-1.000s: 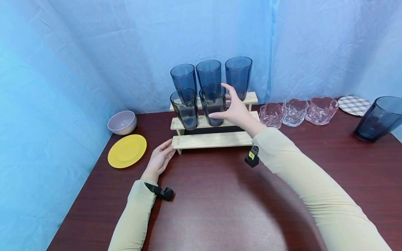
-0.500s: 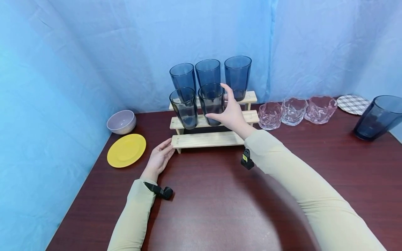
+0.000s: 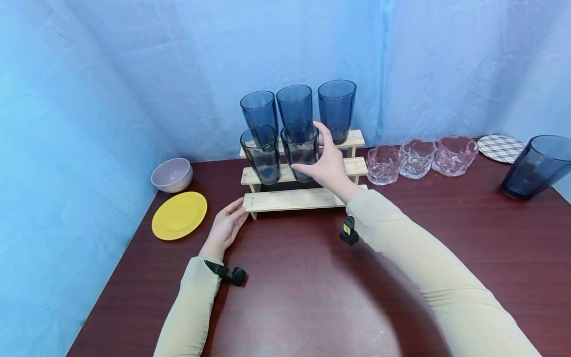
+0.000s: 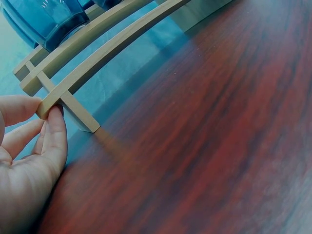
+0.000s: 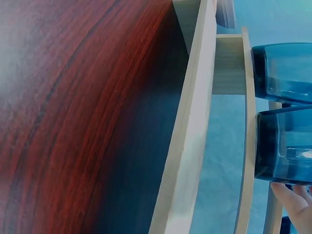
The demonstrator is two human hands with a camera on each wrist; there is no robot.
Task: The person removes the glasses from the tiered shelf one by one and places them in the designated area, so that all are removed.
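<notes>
A three-step wooden rack (image 3: 294, 199) stands on the dark red table (image 3: 312, 297). Three blue tumblers (image 3: 295, 104) stand on its top step and two darker ones on the middle step. My right hand (image 3: 312, 148) curls round the right middle tumbler (image 3: 296, 144), thumb in front and fingers behind; the right wrist view shows fingertips (image 5: 297, 204) at that tumbler's base (image 5: 285, 146). My left hand (image 3: 234, 210) holds the left end of the lowest step, and in the left wrist view thumb and finger (image 4: 56, 126) pinch the slat (image 4: 97, 53).
A lilac bowl (image 3: 172, 174) and a yellow plate (image 3: 179, 215) lie left of the rack. Three pinkish clear glasses (image 3: 417, 157) stand to its right, then a checked plate (image 3: 500, 148) and a large blue tumbler (image 3: 533, 167). Blue cloth hangs behind.
My right hand has drawn slightly left and closed in round the right middle tumbler. The left hand has stayed at the rack's end.
</notes>
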